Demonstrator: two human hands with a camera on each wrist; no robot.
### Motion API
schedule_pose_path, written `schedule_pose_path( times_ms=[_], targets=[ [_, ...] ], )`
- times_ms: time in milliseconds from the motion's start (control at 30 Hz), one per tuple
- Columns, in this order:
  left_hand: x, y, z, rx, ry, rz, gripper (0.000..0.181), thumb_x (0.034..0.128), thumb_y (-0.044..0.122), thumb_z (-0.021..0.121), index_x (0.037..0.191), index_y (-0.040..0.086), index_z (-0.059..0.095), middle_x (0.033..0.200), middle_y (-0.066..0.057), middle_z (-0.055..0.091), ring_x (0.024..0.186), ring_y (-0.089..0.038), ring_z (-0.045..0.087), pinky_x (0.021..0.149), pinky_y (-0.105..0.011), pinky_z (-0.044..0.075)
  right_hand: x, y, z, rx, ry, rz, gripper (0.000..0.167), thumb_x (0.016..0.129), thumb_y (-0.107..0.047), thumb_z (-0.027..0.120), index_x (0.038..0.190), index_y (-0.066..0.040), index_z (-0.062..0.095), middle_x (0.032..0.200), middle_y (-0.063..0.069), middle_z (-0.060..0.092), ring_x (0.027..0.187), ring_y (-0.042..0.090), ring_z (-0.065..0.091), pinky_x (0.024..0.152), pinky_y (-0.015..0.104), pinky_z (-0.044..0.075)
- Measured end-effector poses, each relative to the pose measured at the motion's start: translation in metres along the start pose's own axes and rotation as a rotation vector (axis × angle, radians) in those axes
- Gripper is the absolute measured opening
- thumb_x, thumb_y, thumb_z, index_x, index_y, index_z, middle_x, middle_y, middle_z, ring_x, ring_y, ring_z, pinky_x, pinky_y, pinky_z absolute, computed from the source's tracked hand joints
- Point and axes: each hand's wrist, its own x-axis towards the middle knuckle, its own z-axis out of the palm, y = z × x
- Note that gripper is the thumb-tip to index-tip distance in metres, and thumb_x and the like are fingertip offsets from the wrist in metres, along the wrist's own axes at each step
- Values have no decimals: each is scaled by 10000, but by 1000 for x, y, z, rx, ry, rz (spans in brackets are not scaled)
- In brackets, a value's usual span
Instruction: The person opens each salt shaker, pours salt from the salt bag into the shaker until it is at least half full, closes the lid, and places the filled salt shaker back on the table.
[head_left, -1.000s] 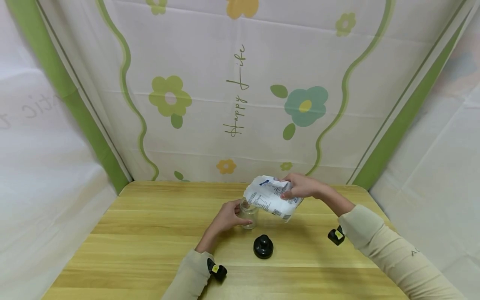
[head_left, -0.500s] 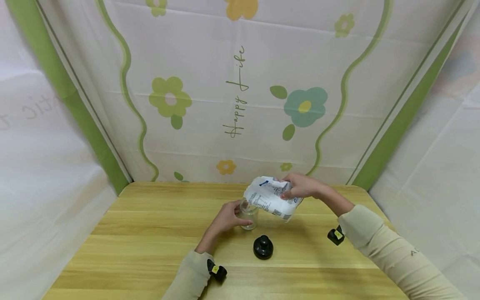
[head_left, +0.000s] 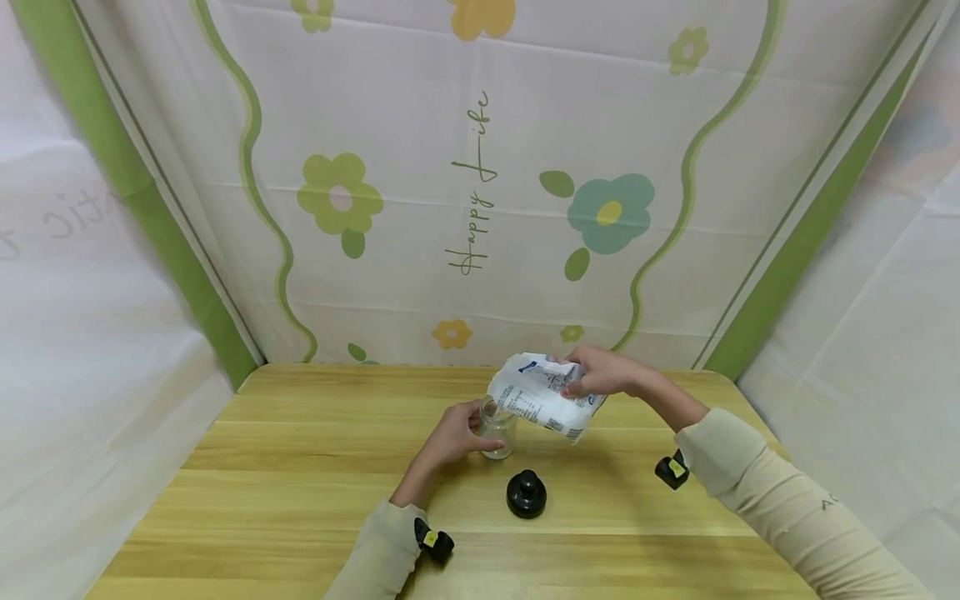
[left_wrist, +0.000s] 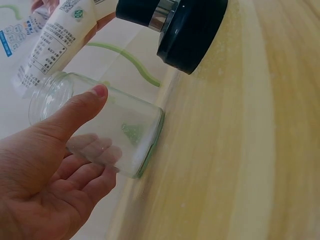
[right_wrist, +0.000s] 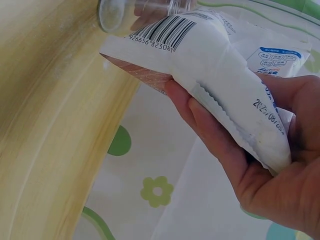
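**A:** ok where does this go sideways? The glass jar (head_left: 498,433) stands upright on the wooden table (head_left: 300,467), and the white bag (head_left: 542,398) is tilted with one end right over the jar's mouth.

**B:** aim, imo. That bag looks soft, so if its end folds or slides off the rim, whatever comes out probably lands on the table. A sudden clump could do the same, or clog the neck. Can't see anything actually falling right now tho. There's a whitish layer at the jar's base, can't tell what it is.

**A:** and the hands?

**B:** left hand (head_left: 452,435) is wrapped round the jar, thumb on one side, fingers curled behind. Decent hold, but glass is slick, so a bump from the bag might tip it if that grip loosens. Right hand (head_left: 603,372) pinches the bag between thumb and fingers. Squeeze too hard and I'd expect a big gush.

**A:** what about the black lid (head_left: 527,495)?

**B:** it sits knob-up on the table near the jar, so a spill could dust it. A careless left forearm might knock it too.
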Motion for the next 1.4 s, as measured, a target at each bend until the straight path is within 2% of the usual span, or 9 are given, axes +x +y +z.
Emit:
schedule_pose_path(
  times_ms=[733, 967, 1400],
  targets=[
    [0, 0, 0, 5, 8, -7, 597, 790, 226, 860, 1304, 47, 617, 1223, -115, 691, 1136, -261, 672, 948, -379, 567, 2, 0, -2, -9, -12, 0, 337, 899, -61, 683, 1207, 73, 657, 950, 107, 736, 717, 158, 709, 643, 311, 598],
    [1, 0, 0, -10, 5, -10, 592, 788, 218, 862, 1297, 39, 619, 1219, -120, 694, 1128, -259, 678, 944, -370, 570, 1, -3, -2, -16, -7, 15, 274, 899, -56, 678, 1147, 60, 673, 929, 102, 730, 726, 158, 709, 648, 309, 599],
    [1, 1, 0, 19, 17, -9, 578, 777, 232, 870, 1275, 53, 636, 1184, -96, 699, 1088, -220, 679, 928, -360, 573, 1, -5, -3, -8, -19, 17, 234, 898, -40, 672, 1110, 58, 684, 949, 108, 739, 726, 163, 714, 650, 310, 600]
  ],
)
